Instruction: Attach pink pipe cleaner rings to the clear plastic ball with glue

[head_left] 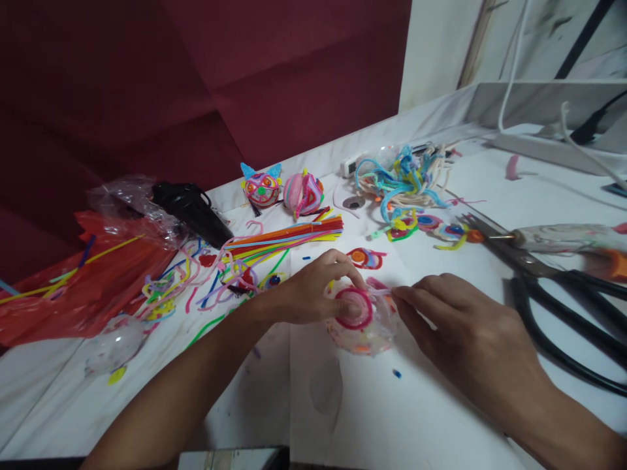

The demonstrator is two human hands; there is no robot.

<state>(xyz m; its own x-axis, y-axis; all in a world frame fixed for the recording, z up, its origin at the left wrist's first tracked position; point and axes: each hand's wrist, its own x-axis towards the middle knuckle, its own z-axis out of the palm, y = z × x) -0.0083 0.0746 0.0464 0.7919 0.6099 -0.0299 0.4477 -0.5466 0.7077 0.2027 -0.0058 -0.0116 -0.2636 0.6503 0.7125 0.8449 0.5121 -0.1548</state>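
Head view of a white table. No brand, label or writing can be read on anything shown.

Centre: one clear ball covered with coloured coils rests on the table, a pink ring on its upper face. The left hand rests curled over the ball's left side, its fingertips pressed on the pink ring. The right hand lies just right of the ball, thumb and forefinger pinched on a thin pink fuzzy wire at the ball's upper right edge.

Behind the ball: one loose red-and-orange coil lies flat on the table. Farther back stand two finished balls, a cat-faced ball with two blue ears and, touching its right side, a pink wound ball.

Left of the ball: one bundle of straight fuzzy wires, mostly orange and red, and a loose scatter of bent ones, too many to count. Beyond them lie a black glue gun, crumpled clear plastic and a red plastic bag. A second clear ball sits near the table's left edge.

Right of the ball: one pair of large black-handled scissors. Behind the ball to the right, a tangle of blue and cream wires lies beside a white power strip.
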